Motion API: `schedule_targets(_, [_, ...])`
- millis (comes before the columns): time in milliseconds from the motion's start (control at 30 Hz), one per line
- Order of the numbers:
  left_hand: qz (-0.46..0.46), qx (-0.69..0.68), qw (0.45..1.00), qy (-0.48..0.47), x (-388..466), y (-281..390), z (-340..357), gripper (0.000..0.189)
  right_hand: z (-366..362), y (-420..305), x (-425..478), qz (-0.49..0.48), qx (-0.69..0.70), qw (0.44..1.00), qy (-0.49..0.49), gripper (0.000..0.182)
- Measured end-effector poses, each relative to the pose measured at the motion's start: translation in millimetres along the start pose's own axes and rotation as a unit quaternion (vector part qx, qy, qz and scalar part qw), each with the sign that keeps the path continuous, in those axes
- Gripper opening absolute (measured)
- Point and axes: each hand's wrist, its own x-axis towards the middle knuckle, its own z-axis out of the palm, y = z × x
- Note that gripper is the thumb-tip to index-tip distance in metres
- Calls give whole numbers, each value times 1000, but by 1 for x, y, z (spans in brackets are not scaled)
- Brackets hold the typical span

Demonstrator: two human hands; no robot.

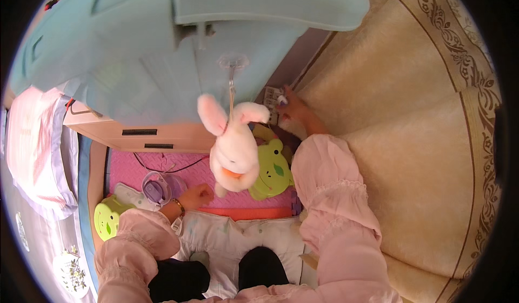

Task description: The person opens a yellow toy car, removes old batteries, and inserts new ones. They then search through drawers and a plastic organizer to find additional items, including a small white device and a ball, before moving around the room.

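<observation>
My right hand (298,110) reaches to the side of the blue cabinet (251,51) and pinches a small white object (282,99), possibly a plug. Right beside those fingers is a white power strip (271,96). My left hand (197,197), with a beaded bracelet at the wrist, is low over the pink floor mat (194,169); its fingers are bent and partly hidden from me. A clear container with a purple lidded device (156,191) stands to its left, with a cable running nearby. In front hangs a white plush rabbit (235,153) from a transparent hook.
Behind the rabbit is a green frog-faced stool (271,171); a similar green stool (107,220) sits at left. Drawers (162,134) are under the blue cabinet. A tan curtain (409,149) drapes along the right, a bed (40,173) along the left, and a white quilted pad (251,232) lies below me.
</observation>
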Motion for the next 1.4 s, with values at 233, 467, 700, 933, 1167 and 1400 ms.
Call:
schedule_targets(233, [-77, 220, 963, -138, 22, -58, 41, 37, -81, 68, 48, 27, 103, 956, 275, 84])
schedule_targets(467, [-135, 309, 918, -208, 33, -100, 66, 51, -86, 96, 37, -50, 10, 962, 269, 81])
schedule_targets(700, [-43, 332, 918, -212, 40, -62, 71, 52, -116, 118, 27, 0, -18, 970, 242, 90])
schedule_targets(933, [132, 270, 940, -158, -50, 105, 61, 44, -101, 115, 29, -45, -15, 969, 242, 91])
schedule_targets(1167, [132, 179, 970, -96, -98, 163, 50, 41, -109, 148, 33, -47, -63, 957, 278, 96])
schedule_targets(1400, [107, 209, 970, -65, -88, 132, 46, 38, -102, 129, 10, -65, -55, 969, 231, 86])
